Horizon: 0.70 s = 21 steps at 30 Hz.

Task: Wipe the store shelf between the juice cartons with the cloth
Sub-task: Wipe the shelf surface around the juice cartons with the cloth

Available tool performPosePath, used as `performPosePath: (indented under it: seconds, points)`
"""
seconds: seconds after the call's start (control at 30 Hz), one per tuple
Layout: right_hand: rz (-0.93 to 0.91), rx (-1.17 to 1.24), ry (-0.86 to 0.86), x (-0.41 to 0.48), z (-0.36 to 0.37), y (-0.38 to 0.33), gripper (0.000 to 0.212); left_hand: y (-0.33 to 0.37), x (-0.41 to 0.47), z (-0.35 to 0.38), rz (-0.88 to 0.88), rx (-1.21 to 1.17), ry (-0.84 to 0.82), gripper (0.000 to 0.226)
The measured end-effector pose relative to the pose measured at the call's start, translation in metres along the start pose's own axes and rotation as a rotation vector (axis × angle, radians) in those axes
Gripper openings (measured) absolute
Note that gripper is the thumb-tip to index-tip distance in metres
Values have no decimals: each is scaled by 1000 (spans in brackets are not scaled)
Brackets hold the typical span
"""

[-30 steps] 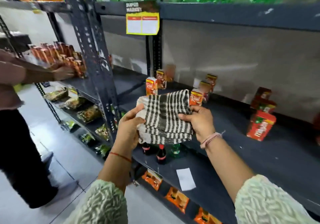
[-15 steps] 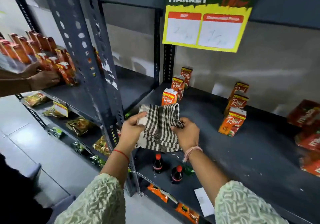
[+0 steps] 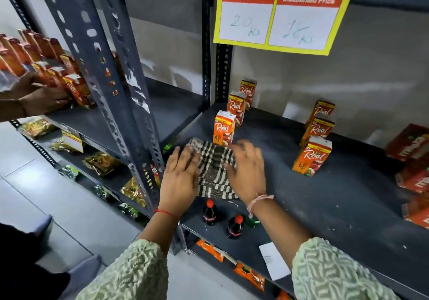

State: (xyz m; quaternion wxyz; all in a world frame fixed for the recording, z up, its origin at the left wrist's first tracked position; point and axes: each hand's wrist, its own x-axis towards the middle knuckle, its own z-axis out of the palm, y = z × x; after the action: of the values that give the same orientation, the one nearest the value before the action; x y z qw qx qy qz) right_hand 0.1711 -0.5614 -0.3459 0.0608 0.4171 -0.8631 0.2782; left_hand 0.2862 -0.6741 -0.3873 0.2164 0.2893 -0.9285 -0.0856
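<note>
Here both hands lie flat on the striped cloth [image 3: 214,167] at frame centre, palms down, pressing not clenching; left hand [image 3: 180,180] on its left edge, right hand [image 3: 247,174] on its right; cloth spread on the dark shelf [image 3: 336,197] near the front lip, just below the nearest left-row juice carton [image 3: 224,127]; right-row carton [image 3: 312,155] well apart; price sign [image 3: 282,18] at top.

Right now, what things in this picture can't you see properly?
All in the head view:
- The price sign: top cut off by the frame's top edge; the handwritten prices are faint.
- The cloth: its sides are covered by the left hand and right hand.
- The right hand's fingers are blurred.
- The red boxes on the right: cut off by the frame edge.
- The dark shelf under the cloth is hidden.
</note>
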Motion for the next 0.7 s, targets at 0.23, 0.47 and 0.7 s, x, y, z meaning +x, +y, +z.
performPosePath:
  seconds: [0.23,0.47,0.7]
  points:
    - [-340,-182,-537,28,37,-20,48,-11,-32,4,-110,-198,-48,88]
    - [-199,-202,-612,21,53,-8,51,-17,-31,-3,-112,-215,-189,92]
    - [-78,-160,-543,4,36,14,50,-24,-32,8,-94,-257,-215,103]
